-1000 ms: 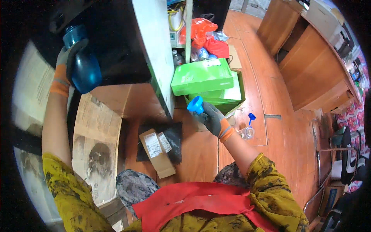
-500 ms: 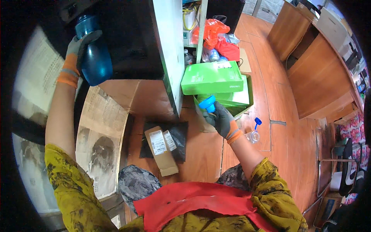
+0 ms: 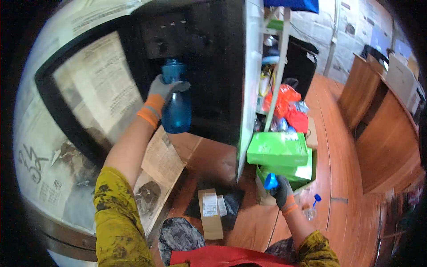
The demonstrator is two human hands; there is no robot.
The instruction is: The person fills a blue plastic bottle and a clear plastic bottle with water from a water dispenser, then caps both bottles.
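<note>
Fingers point(image 3: 180, 86) of the left hand point(image 3: 165, 87) curl closed round the narrow neck of a translucent blue bottle point(image 3: 177, 111), its body hanging below the grip. Behind this hand is a black panel point(image 3: 213, 89). The right hand point(image 3: 281, 192), well apart, closes its fingers on a small blue cup-shaped piece point(image 3: 270, 181). Just beyond it sits a green box point(image 3: 276, 150); to its right, a clear container point(image 3: 310, 214); to its left, a brown package point(image 3: 211, 222).

1 upright, translucent blue bottle point(image 3: 177, 116) and, well apart to its right, 1 smaller, bright cup-shaped blue piece point(image 3: 269, 181)
</note>
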